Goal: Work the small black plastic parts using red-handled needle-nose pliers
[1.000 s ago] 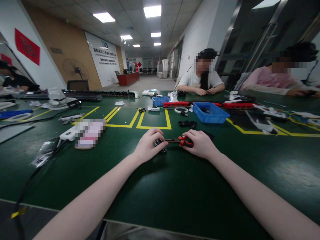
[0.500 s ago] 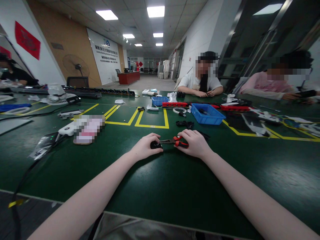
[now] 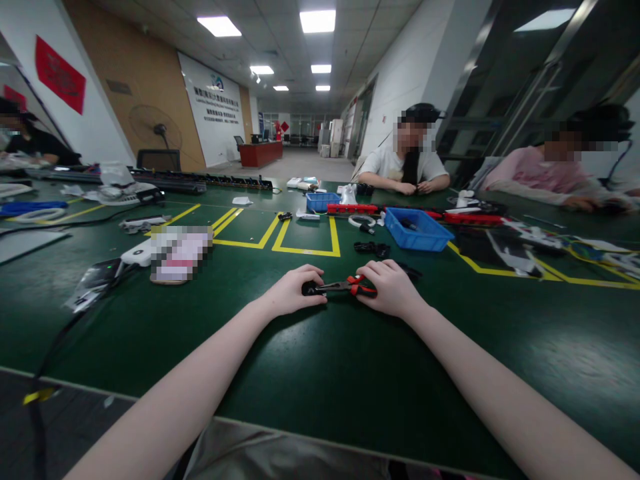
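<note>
Gripping pliers [image 3: 350, 286] right hand [image 3: 390, 288], left hand [image 3: 293, 293] pinching black part [image 3: 310, 289]; bare table [image 3: 320, 373] nearer.

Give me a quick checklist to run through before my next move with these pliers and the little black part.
1. Right hand gripping the red-handled pliers: ok.
2. Left hand holding the small black part against the green table: ok.
3. Plier tips meeting the black part: ok, they appear to touch it.
4. Left fingertips away from the plier tips: cannot tell, they sit very close.
5. Spare black pieces and blue bin lie apart from the hands: ok.
</note>
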`<state>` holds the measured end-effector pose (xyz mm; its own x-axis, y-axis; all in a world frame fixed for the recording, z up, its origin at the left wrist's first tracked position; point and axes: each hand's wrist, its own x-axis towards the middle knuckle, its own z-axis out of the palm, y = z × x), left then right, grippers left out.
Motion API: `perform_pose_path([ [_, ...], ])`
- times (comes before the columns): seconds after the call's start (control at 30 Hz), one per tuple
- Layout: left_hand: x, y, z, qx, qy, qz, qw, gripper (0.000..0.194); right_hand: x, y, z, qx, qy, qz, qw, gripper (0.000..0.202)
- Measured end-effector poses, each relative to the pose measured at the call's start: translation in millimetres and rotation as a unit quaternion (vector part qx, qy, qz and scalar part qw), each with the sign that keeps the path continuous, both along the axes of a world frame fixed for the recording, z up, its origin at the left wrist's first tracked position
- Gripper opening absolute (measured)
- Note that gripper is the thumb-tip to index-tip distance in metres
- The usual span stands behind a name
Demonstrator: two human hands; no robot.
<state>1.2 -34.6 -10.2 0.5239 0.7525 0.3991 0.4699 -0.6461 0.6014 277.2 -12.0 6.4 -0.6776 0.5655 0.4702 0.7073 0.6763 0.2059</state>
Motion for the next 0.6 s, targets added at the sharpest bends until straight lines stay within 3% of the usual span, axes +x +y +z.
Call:
perform_pose_path([
  [0.23, -1.4, 0.6, -3.5, 0.006, 0.008, -0.002, 1.0, 0.062, -1.0, -0.5, 0.8, -0.016, -0.003, -0.002, 1.0, 0.029],
  [0.47, 0.6, -0.9, -5.1, 0.01, 0.042, 0.056, 0.997, 0.063, -0.5, 0.1, 0.5, -0.039, 0.017, -0.003, 0.999, 0.027],
  [0.6, 1.7, -2.8, -3.5, 0.016, 0.057, 0.087, 0.994, 0.061, 0.4, -0.3, 0.1, -0.053, 0.033, 0.001, 0.998, 0.035],
])
